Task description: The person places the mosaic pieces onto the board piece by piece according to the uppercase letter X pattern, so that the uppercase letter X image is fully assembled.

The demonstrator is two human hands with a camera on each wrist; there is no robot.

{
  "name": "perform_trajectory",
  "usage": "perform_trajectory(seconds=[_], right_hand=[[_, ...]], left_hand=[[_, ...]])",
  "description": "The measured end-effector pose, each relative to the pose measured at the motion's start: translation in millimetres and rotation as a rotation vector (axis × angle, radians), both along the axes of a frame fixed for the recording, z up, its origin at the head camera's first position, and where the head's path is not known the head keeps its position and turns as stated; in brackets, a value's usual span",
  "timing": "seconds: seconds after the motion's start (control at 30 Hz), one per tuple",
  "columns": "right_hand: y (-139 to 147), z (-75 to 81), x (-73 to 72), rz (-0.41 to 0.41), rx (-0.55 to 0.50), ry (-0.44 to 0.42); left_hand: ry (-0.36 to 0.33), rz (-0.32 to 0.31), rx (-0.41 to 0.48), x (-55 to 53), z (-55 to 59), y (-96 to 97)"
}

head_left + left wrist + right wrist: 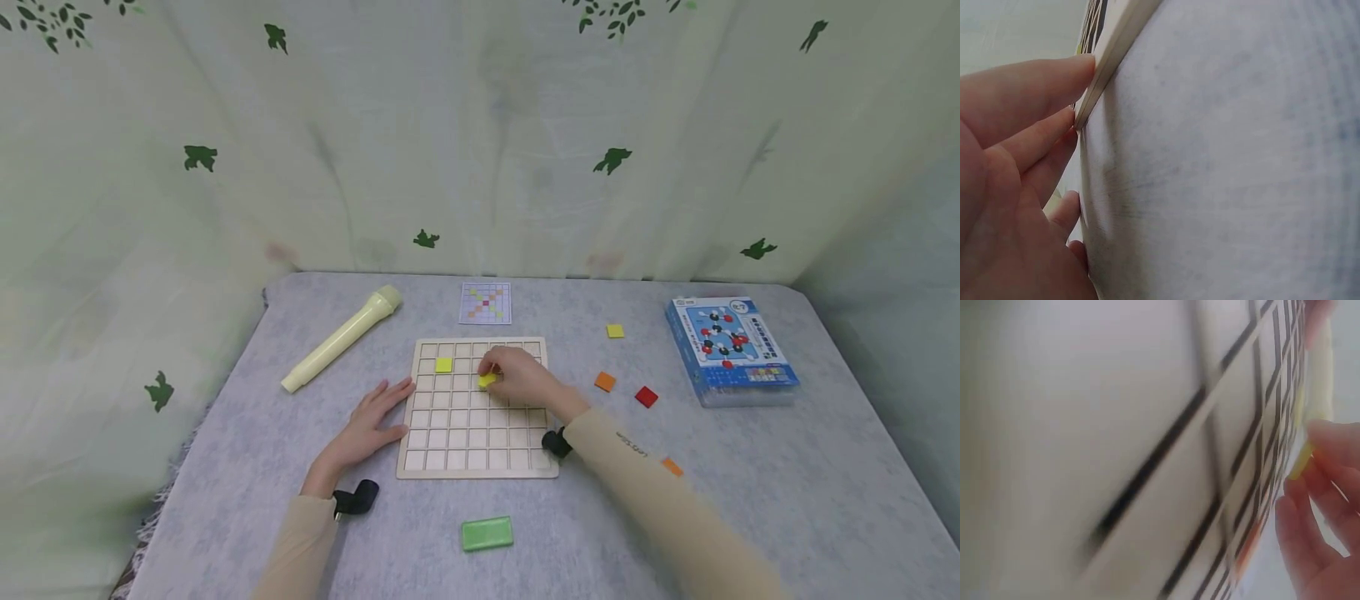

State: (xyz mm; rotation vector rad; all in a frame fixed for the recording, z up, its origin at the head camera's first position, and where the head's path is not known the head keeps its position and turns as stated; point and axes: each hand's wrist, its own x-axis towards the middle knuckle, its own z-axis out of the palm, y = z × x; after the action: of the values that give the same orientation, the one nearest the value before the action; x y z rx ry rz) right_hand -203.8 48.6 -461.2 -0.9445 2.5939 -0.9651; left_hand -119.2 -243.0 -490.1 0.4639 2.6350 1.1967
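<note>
A pale wooden grid board lies on the table, with one yellow square tile in its upper left part. My right hand is over the upper middle of the board and pinches another yellow tile between thumb and fingers. In the right wrist view this pinched tile tilts just off the grid. The right hand hides some cells, and an orange patch shows on the board in the right wrist view. My left hand, fingers extended, touches the board's left edge, also seen in the left wrist view.
Beyond the board lies a small pattern card. Right of it are a yellow tile, orange tiles, a red tile and a blue box. A cream tube lies left; a green block is in front.
</note>
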Motion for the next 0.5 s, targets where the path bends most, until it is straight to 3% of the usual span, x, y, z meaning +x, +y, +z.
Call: perform_trajectory(seconds=[0.27,0.4,0.5], right_hand=[[-41.5,-3.1,-3.0,0.062,0.110,0.060],[-47.5,-3.9,-3.3,0.048,0.156,0.087],[-43.4,-4.7,-3.5,0.037,0.128,0.062]], left_hand=[[-0.007,0.010,-0.013,-0.9,-1.5,-1.2],[-0.014,0.011,-0.015,-0.7,-0.5,-0.3],[-0.008,0.006,-0.008,-0.5,-0.3,0.4]])
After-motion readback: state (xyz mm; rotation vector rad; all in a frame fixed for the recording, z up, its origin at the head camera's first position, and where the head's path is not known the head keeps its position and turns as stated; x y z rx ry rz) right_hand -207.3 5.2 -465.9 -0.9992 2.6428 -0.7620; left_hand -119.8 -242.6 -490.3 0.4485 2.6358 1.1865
